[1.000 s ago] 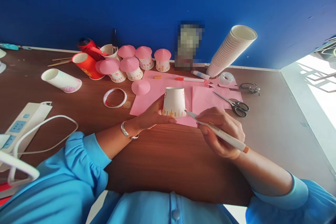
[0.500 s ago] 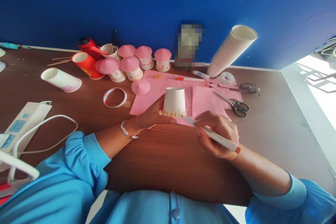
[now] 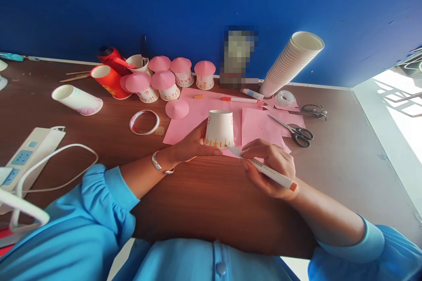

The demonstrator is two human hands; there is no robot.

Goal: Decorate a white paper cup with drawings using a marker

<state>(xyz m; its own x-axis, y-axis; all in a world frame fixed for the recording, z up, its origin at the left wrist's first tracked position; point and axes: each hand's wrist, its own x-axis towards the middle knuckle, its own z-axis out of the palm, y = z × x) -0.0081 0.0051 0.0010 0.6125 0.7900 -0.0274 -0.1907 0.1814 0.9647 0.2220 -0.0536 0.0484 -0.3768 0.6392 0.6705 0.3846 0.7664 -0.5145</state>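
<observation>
An upside-down white paper cup [image 3: 220, 126] bears red window outlines on its sides and yellow and red strokes along its lower rim. My left hand [image 3: 194, 145] grips it from the left, thumb along the rim; some fingers are hidden behind it. Pinched in my right hand [image 3: 272, 169] is a white marker pen [image 3: 268, 173] with an orange-brown end, its tip at the cup's lower edge. Pink paper [image 3: 204, 129] lies beyond the cup. A loose pink paper cone [image 3: 177, 109] rests to its upper left.
Several decorated cups with pink cone tops [image 3: 164, 81] stand at the back left. Scissors [image 3: 296, 134], a tall stack of paper cups [image 3: 290, 63] and a roll of white tape [image 3: 285, 97] are on the right. A tape ring [image 3: 144, 123] and a power strip [image 3: 26, 160] lie left.
My right hand and the marker pen have shifted slightly left, the tip staying along the cup's lower rim. My left hand and the cup are almost unmoved.
</observation>
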